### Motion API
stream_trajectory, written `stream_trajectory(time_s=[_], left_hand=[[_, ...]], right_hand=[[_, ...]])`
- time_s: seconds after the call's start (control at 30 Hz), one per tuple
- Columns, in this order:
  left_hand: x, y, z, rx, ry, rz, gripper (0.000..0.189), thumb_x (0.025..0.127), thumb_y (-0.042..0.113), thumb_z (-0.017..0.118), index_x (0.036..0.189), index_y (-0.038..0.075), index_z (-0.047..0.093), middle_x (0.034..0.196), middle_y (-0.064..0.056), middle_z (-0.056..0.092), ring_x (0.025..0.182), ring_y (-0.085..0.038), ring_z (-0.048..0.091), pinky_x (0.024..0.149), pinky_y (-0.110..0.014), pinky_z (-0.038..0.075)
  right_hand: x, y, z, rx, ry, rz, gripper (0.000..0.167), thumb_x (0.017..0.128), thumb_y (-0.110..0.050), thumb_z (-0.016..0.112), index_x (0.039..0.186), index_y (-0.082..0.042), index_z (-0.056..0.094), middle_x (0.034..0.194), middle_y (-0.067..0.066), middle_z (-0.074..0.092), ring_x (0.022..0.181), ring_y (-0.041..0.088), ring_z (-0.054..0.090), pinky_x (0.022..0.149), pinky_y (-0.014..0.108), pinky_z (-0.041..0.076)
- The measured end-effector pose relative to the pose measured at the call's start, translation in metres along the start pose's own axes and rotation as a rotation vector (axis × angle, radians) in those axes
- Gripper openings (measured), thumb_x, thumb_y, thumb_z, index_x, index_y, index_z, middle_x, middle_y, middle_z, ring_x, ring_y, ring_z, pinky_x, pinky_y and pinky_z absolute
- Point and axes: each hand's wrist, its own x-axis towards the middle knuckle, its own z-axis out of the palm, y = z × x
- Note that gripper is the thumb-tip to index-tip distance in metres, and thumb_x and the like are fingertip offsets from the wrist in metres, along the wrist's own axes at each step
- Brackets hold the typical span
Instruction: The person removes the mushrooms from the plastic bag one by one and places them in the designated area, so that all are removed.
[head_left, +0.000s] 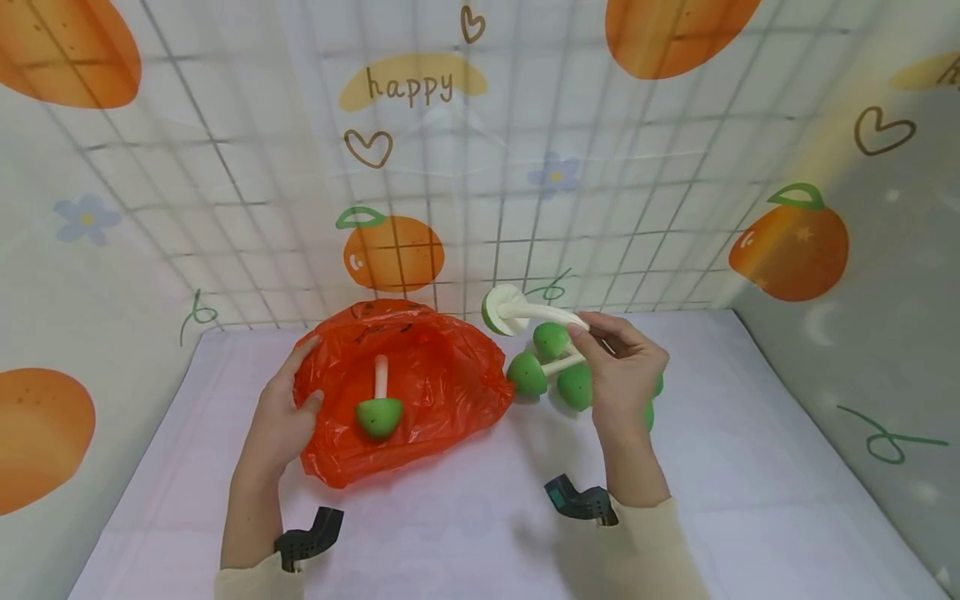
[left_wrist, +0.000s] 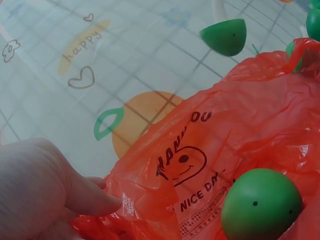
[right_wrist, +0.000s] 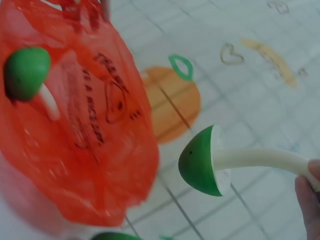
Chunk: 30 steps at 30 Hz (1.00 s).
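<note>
My right hand (head_left: 626,367) pinches the end of the white stem of a green-capped toy mushroom (right_wrist: 202,160), held up in the air right of a red plastic bag (head_left: 450,392). The cap points left toward the bag. At the bag's left rim, my left hand (head_left: 281,417) grips the plastic, its thumb on the inner side. Another green-capped mushroom (head_left: 379,417) lies in the spread mouth of the bag, cap toward me. Printed words and a smiling face mark the bag in both wrist views.
Several more green mushrooms (head_left: 527,375) lie in a pile right of the bag, partly hidden behind my right hand. The white tabletop (head_left: 465,533) meets a grid-patterned curtain (head_left: 480,183) at the back. Side curtains stand left and right.
</note>
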Motion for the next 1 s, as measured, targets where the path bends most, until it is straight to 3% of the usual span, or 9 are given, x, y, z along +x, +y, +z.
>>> stream_trajectory(time_s=[0.3,0.57,1.0], left_hand=[[0.001,-0.001,0.000,0.005,-0.005,0.013,0.075,0.102,-0.005,0.053,0.168,0.022,0.029,0.170,-0.009,0.030,0.154,-0.039,0.030,0.113,-0.062,0.042],[0.001,-0.001,0.000,0.004,-0.008,0.008,0.075,0.102,-0.005,0.054,0.168,0.022,0.028,0.170,-0.009,0.031,0.153,-0.039,0.031,0.112,-0.062,0.043],[0.000,0.000,0.000,0.019,-0.007,0.009,0.075,0.102,-0.005,0.054,0.168,0.021,0.028,0.171,-0.010,0.030,0.154,-0.040,0.030,0.113,-0.062,0.042]], right_hand=[[0.018,0.002,-0.031,-0.031,0.130,0.018,0.024,0.082,0.003,0.087,0.104,0.010,0.079,0.092,0.006,0.077,0.089,0.019,0.070,0.080,0.021,0.059],[0.031,0.011,-0.054,0.005,0.238,0.041,0.026,0.080,0.005,0.088,0.103,0.011,0.078,0.089,0.007,0.076,0.085,0.019,0.072,0.081,0.021,0.061],[0.044,0.025,-0.086,-0.017,0.381,0.126,0.026,0.079,0.003,0.090,0.102,0.006,0.081,0.088,0.004,0.073,0.086,0.016,0.068,0.081,0.018,0.058]])
